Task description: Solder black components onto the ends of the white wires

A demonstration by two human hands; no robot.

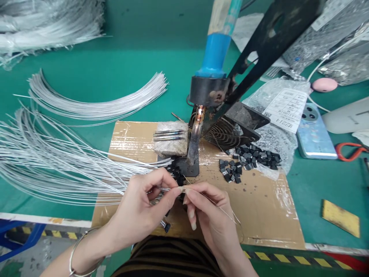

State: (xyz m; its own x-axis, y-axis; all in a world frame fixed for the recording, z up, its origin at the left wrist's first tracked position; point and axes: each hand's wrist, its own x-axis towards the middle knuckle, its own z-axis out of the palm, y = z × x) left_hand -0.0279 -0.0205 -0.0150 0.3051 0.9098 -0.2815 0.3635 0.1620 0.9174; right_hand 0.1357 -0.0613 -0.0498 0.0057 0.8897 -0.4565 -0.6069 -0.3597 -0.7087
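My left hand (147, 202) is closed in a pinch on a thin white wire (163, 189) at the front of the cardboard. Fingertip to fingertip with it, my right hand (209, 206) is pinched on a fine silvery strand, probably solder wire (227, 216), which trails off to the right. The tiny part between the fingertips is hidden. Just above the hands, a soldering iron (196, 134) points downward in a black stand. Many white wires (95, 169) with black connector ends (177, 171) lie left of and behind my left hand. One black connector (165, 226) hangs below it.
Loose black connectors (253, 156) are heaped right of the iron, near a small fan (230, 132). A wrapped block (171, 144) bears several thin rods. Another wire bundle (98, 102) lies behind. A phone (315, 134), a bottle (348, 115) and a yellow sponge (341, 218) are on the right.
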